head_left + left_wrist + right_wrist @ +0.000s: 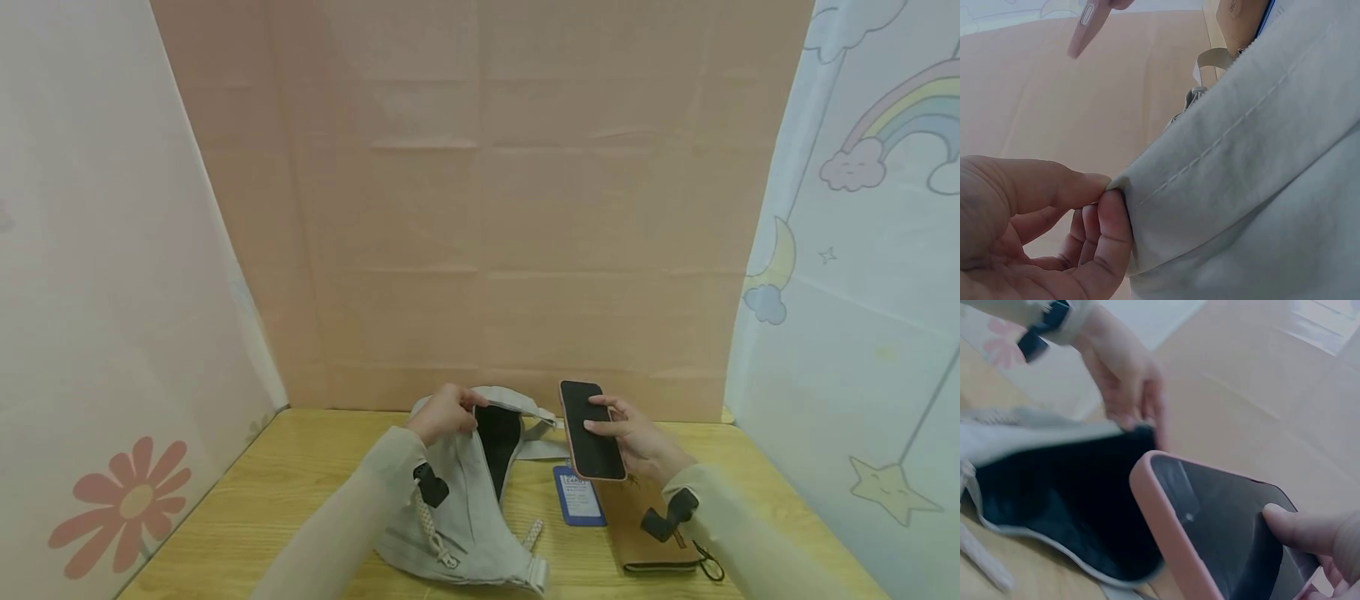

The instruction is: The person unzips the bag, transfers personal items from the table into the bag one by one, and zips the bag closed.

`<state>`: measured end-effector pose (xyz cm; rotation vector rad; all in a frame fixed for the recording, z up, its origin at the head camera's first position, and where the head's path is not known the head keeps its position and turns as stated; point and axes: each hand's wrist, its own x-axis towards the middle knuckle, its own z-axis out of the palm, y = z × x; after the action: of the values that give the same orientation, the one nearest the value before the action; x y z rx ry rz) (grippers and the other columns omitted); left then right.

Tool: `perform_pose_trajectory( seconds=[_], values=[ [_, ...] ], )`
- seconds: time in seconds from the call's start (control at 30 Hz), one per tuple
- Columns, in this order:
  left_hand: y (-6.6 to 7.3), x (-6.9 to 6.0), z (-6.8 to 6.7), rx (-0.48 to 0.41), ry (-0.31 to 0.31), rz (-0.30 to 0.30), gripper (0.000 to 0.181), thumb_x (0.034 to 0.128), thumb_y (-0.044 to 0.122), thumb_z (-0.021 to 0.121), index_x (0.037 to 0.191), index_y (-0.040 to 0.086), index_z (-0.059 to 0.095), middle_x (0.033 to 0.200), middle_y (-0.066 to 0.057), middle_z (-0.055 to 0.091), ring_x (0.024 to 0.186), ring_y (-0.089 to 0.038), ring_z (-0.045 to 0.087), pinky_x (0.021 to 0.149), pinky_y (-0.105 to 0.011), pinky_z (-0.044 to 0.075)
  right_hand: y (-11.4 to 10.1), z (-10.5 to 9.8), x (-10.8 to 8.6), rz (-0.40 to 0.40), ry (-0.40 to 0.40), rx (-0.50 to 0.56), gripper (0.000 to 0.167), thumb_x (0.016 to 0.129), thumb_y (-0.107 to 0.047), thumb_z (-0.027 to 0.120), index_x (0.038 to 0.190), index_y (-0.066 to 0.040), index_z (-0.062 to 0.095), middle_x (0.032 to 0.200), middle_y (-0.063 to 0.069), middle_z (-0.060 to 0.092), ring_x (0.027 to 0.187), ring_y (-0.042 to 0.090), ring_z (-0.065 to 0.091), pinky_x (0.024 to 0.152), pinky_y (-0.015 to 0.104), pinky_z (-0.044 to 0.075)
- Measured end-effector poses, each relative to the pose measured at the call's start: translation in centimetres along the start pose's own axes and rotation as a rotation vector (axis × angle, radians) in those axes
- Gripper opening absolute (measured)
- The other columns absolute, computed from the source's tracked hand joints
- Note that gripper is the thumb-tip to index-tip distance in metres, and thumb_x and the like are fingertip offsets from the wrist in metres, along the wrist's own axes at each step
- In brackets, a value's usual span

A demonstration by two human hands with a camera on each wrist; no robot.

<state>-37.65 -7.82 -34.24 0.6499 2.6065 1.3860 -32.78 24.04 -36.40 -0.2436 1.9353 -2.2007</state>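
A light grey bag (453,508) lies on the table with its zipped mouth open, its dark lining (1079,506) showing. My left hand (448,414) pinches the edge of that opening between thumb and fingers, seen close up in the left wrist view. In my right hand (637,437) I hold a smartphone (590,429) in a pink case, dark screen facing up, thumb across the screen. The phone is in the air just right of the bag's opening, apart from it.
Below the phone, a brown leather notebook (648,533) lies on the wooden table (300,467), with a black ring (711,568) at its corner. A blue-framed card holder (579,496) lies between notebook and bag. A brown paper backdrop (480,208) stands behind.
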Motion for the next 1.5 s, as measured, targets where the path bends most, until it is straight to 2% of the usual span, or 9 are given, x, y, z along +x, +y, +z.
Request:
perform_pose_trajectory(
  seconds=[0.37,0.6,0.77,0.97,1.1,1.27,1.5],
  values=[
    [0.1,-0.2,0.1,-0.017,0.010,0.024,0.049,0.0714,-0.015,0.057,0.116,0.000,0.069,0.065,0.000,0.042,0.058,-0.014,0.037,0.051,-0.026,0.032,3.4,5.2,1.9,0.048,-0.027,0.049,0.037,0.090,0.003,0.061,0.121,-0.012,0.048,0.119,0.008,0.049,0.094,0.019,0.065,0.082,0.038,0.054],
    [0.1,-0.2,0.2,-0.001,0.011,0.037,0.049,0.0705,-0.015,0.057,0.118,-0.004,0.067,0.063,0.000,0.044,0.057,-0.013,0.039,0.050,-0.025,0.034,5.9,6.6,3.4,0.060,-0.054,0.049,0.032,0.088,0.006,0.060,0.112,-0.013,0.052,0.110,0.008,0.052,0.090,0.020,0.066,0.079,0.038,0.055],
    [0.1,-0.1,0.3,0.000,0.015,0.025,0.048,0.0711,-0.014,0.058,0.116,-0.002,0.068,0.067,-0.001,0.048,0.058,-0.013,0.041,0.051,-0.026,0.035,7.1,7.2,4.4,0.078,-0.011,-0.015,0.038,0.086,0.007,0.063,0.120,-0.003,0.048,0.111,0.011,0.052,0.087,0.019,0.066,0.077,0.038,0.055],
    [0.1,-0.1,0.4,0.013,0.013,0.022,0.049,0.0702,-0.014,0.059,0.116,0.000,0.069,0.065,0.001,0.046,0.057,-0.013,0.039,0.050,-0.026,0.033,7.7,8.3,5.7,0.100,0.063,-0.102,0.044,0.084,0.007,0.066,0.124,0.003,0.049,0.125,0.018,0.048,0.086,0.017,0.063,0.074,0.033,0.054],
    [0.1,-0.1,0.4,0.014,0.012,0.022,0.049,0.0700,-0.014,0.058,0.116,-0.001,0.069,0.065,0.001,0.044,0.056,-0.013,0.037,0.050,-0.026,0.032,7.7,8.9,6.9,0.106,0.094,-0.120,0.042,0.082,0.009,0.066,0.121,0.003,0.051,0.121,0.014,0.052,0.083,0.016,0.061,0.072,0.030,0.053],
    [0.2,-0.1,0.4,0.005,0.007,0.028,0.050,0.0698,-0.015,0.058,0.117,-0.003,0.068,0.068,-0.001,0.046,0.058,-0.013,0.038,0.050,-0.025,0.033,7.6,9.4,8.3,0.119,0.091,-0.092,0.043,0.082,0.012,0.064,0.122,0.005,0.049,0.107,0.009,0.058,0.082,0.015,0.060,0.072,0.030,0.053],
    [0.1,0.0,0.4,0.002,0.006,0.029,0.050,0.0704,-0.015,0.058,0.118,-0.003,0.068,0.071,-0.002,0.049,0.060,-0.014,0.041,0.051,-0.025,0.034,7.3,9.7,9.7,0.186,0.028,-0.039,0.051,0.086,0.014,0.057,0.134,0.008,0.042,0.119,0.022,0.058,0.087,0.022,0.064,0.077,0.039,0.056]
  ],
)
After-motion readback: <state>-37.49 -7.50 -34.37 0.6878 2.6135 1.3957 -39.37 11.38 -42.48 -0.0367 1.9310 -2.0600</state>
